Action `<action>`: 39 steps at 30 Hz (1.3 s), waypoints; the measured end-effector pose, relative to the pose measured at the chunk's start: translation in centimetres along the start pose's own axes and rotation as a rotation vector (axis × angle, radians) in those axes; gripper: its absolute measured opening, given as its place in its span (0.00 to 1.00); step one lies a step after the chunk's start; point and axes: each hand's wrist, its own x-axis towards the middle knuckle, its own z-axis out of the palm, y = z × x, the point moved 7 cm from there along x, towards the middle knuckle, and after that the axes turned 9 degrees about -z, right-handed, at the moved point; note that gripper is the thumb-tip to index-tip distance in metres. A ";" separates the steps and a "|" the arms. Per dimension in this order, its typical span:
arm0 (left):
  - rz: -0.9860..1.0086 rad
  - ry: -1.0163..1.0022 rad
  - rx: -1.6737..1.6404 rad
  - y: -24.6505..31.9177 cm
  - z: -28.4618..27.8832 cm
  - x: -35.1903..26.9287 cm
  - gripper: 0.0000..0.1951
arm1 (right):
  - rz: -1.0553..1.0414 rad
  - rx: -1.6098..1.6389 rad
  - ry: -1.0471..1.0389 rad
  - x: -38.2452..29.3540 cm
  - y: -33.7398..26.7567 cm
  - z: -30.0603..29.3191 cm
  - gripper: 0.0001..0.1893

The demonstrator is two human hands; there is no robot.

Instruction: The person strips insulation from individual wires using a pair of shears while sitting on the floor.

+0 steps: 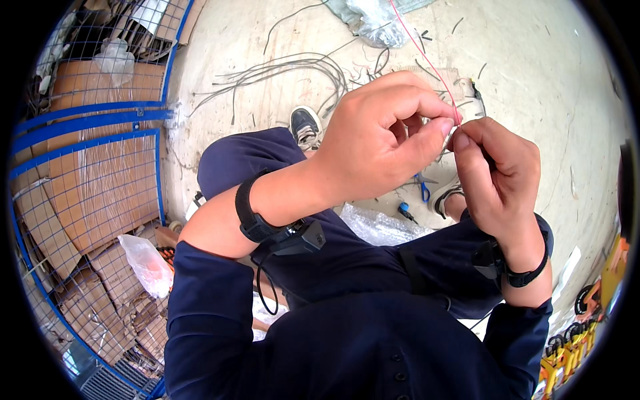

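Note:
A thin red wire (420, 50) runs down from the top edge of the view to my fingertips. My left hand (390, 132) pinches it between thumb and forefinger. Just to the right, my right hand (500, 170) has its thumb and forefinger closed at the wire's lower part, their tips nearly touching those of my left hand. What lies inside the right fingers is hidden. Below the hands, on the floor, are blue-handled scissors (425, 191) and a small tool with a blue part (406, 210). Both wrists wear black straps with small devices.
Grey cables (300, 62) lie in loops on the concrete floor, with scattered cable offcuts (427, 70) and clear plastic (382, 25) beyond. Bubble wrap (382, 225) lies between my legs. A blue mesh cage (161, 175) holding cardboard stands left; yellow-and-black items (567, 355) are at lower right.

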 end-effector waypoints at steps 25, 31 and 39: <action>0.081 0.100 0.140 0.7 0.2 -0.3 0.03 | 0.052 0.001 -0.043 -0.4 0.2 0.6 0.02; 0.094 0.104 0.162 0.9 0.2 -0.4 0.05 | 0.304 0.237 -0.224 -0.6 0.8 0.8 0.05; 0.107 0.073 0.226 1.2 -0.3 -0.2 0.05 | 0.570 0.667 -0.244 -0.8 1.5 0.9 0.08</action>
